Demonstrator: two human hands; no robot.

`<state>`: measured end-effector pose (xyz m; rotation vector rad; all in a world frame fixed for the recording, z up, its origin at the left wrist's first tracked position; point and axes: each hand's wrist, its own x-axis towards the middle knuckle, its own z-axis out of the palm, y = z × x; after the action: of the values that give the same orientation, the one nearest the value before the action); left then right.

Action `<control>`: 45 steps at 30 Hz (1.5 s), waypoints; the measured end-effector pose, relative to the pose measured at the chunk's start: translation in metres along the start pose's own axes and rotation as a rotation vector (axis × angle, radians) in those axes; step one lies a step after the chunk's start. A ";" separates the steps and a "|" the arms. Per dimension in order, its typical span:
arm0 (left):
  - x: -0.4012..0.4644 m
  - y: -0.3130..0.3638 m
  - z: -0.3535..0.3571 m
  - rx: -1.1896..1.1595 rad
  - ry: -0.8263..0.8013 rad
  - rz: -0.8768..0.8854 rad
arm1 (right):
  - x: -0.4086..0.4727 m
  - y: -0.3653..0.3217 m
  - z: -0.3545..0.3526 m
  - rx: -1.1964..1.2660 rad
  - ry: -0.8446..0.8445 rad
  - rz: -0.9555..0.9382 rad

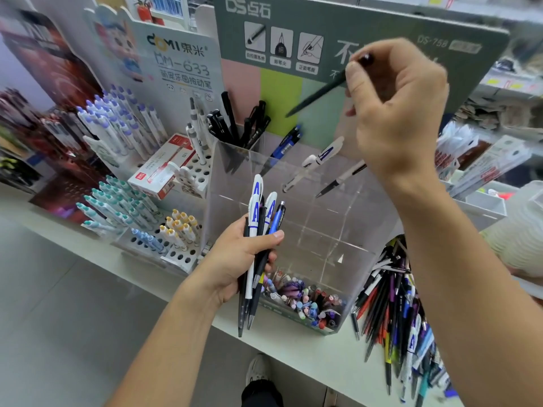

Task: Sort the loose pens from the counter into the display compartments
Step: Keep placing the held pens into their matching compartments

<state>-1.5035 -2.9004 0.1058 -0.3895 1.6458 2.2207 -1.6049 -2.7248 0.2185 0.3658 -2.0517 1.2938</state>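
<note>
Here the left hand [235, 259] grips a bundle of pens [258, 248] at the near edge of the counter [296, 351], their long axes almost upright, tips down. I count three white ones and one blue; the dark ones I cannot count. Behind stands the clear display box [296, 218]. Above its far side, the right hand [393, 113] pinches one dark pen [316, 94], tip slanting down-left.
</note>
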 end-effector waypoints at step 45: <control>-0.013 -0.011 0.012 0.021 -0.404 -0.128 | -0.094 0.038 -0.015 0.242 -0.323 0.591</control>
<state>-1.4876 -2.8871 0.1051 -0.0327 1.3860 2.0228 -1.5514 -2.7043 0.1340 0.0685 -2.3800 1.9521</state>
